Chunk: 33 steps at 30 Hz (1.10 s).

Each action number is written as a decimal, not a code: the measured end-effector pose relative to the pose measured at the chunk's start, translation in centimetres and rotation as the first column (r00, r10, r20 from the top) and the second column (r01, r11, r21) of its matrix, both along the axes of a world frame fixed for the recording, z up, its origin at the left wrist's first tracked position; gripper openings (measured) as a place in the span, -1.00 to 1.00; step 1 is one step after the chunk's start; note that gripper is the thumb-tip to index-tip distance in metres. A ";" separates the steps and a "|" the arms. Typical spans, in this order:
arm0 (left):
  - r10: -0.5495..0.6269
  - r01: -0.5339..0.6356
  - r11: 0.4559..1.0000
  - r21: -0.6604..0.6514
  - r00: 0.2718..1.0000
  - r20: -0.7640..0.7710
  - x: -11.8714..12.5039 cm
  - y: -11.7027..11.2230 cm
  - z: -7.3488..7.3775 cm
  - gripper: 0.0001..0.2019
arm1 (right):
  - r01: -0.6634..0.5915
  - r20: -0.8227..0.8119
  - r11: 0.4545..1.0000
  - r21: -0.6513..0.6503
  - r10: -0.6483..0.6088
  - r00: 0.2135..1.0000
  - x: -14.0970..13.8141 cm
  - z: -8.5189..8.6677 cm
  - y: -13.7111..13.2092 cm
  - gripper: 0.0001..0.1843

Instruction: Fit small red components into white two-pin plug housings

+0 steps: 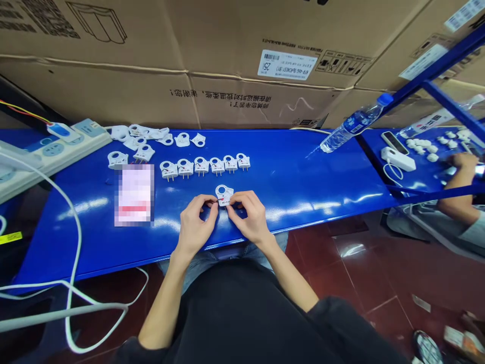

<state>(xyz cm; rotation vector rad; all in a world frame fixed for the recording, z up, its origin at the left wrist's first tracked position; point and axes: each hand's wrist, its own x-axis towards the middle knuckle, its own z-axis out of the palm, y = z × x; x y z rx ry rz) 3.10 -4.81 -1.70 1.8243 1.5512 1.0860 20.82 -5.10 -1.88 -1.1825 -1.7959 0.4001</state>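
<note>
Between my two hands, just above the blue table, is a white plug housing (224,194) with a round hole at its top and a small red spot and dark wire on its face. My left hand (197,222) pinches it at the lower left side, by the dark wire. On the opposite side, the thumb and fingers of my right hand (250,217) close on its right edge. Beyond them stands a row of several similar white plugs (201,165), their metal pins pointing toward me. Whether the held piece has pins is hard to make out.
More white housings (144,132) lie loosely at the back left, near a pixelated card (134,194). A power strip (56,151) with white cables borders the left. A water bottle (354,124) stands before cardboard boxes (227,45). Another person's hand (464,164) is at far right.
</note>
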 end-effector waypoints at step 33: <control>0.007 -0.007 0.998 0.065 1.000 0.004 0.1 0.0 -0.1 -0.85 | -0.022 0.123 0.999 0.025 0.019 0.992 0.0 -0.6 -0.1 -0.86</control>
